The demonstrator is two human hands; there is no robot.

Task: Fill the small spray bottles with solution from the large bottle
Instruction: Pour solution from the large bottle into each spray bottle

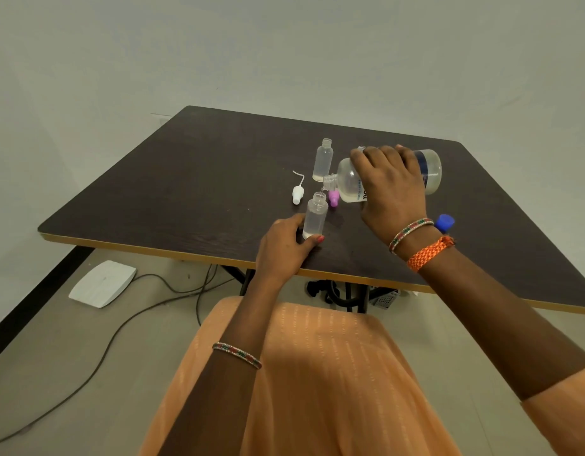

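Right hand [391, 189] gripping tilted large bottle [350, 182], left hand [284, 248] holding small bottle [315, 215] near table edge [153, 246]

Right hand [391, 189] raised, fingers wrapped; left hand [286, 246] low, seemingly pinching.
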